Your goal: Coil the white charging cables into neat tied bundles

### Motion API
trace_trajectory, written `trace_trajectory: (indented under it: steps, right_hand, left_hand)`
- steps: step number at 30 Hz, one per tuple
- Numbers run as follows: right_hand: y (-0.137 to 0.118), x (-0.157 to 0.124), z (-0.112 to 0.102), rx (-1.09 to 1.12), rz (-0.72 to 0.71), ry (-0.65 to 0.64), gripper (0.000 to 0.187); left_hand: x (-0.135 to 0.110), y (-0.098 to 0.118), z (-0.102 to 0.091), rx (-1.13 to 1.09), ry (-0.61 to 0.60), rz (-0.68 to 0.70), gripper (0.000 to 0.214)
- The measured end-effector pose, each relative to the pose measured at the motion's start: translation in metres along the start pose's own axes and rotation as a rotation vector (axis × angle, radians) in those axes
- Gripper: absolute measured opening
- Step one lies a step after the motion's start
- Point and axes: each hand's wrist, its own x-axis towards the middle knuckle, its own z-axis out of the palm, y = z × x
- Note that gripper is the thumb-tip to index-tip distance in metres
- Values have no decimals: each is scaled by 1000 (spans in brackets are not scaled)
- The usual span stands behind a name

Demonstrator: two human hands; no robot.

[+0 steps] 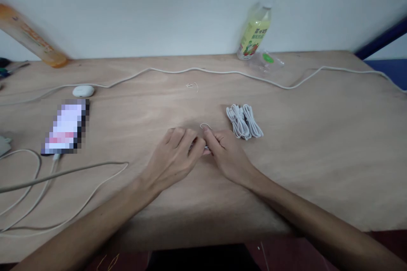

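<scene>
Near the middle of the table my two hands meet. My left hand (178, 152) is closed, its fingers curled over something pale that is mostly hidden. The thumb and fingers of my right hand (227, 148) are pinched together, and a thin white twist tie (206, 125) curves out beyond the thumb. A sliver of something white shows between the hands, too covered to name. Just beyond my right hand lie coiled white cables (244, 122), bundled side by side. Farther back are a few loose thin white ties (196, 87).
A long white cord (193, 69) crosses the back of the wooden table (318, 148). At left lie a phone (65, 127) on a charging cable, a white earbud case (83, 91) and looped cables. An orange bottle (47, 48) and a yellow-labelled bottle (256, 31) lean against the wall.
</scene>
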Motion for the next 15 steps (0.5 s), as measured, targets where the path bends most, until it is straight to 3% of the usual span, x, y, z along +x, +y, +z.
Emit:
trace_trajectory:
  steps: [3,8,15]
  right_hand:
    - [-1,-1,1,11,18,-6,53]
    - [-6,-2,-1,-65,-71,67,50]
    - [-7,-2,-1,-172,-142,93,53]
  left_hand:
    - [2,-1,0,-56,-15,7,50]
    - [1,0,3,-144,-25,-30,53]
    - [-2,-5,7,-169,-58,23,42]
